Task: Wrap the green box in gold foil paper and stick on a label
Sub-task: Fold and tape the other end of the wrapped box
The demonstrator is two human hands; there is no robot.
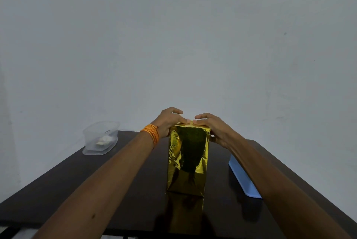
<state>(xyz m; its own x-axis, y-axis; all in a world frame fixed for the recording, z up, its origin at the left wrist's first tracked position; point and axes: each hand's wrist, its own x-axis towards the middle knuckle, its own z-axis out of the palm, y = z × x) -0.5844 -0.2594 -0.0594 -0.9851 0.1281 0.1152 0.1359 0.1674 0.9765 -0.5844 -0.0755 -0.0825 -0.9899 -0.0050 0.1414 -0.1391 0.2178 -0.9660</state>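
Observation:
The box stands upright in the middle of the dark table, fully covered in gold foil paper; no green shows. My left hand, with orange bangles at the wrist, rests on the box's top left edge, thumb pressing the foil fold. My right hand lies on the top right edge, its thumb pressing the same fold at the top centre. Both hands' fingers curl over the far side of the top, which is hidden. No label is visible.
A clear plastic container holding something pale sits at the table's back left corner. A light blue tray lies along the right side under my right forearm. A plain grey wall stands behind the table.

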